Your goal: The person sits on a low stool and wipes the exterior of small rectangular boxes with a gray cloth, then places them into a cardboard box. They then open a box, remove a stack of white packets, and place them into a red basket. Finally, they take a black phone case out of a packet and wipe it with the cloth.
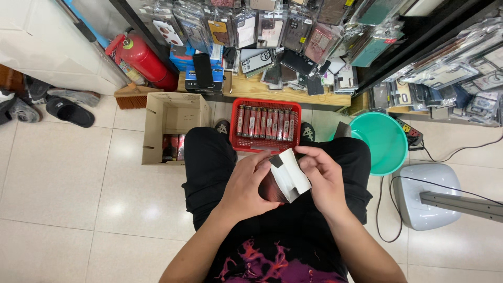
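Over my lap, both hands hold one small flat package [287, 177] with a white paper insert and a dark reddish part beneath. My left hand [250, 184] wraps its left side, fingers curled around it. My right hand [324, 177] grips the right edge, thumb at the top corner. Just beyond my knees sits a red plastic basket [266, 104] holding a row of several similar dark red packages standing on edge.
An open cardboard box [173, 126] with a few red packages stands at the left. A teal bucket [385, 139] and a white fan base [427, 194] with cables are at the right. Phone cases cover the wooden shelf [283, 94] ahead. A red fire extinguisher [144, 57] leans behind.
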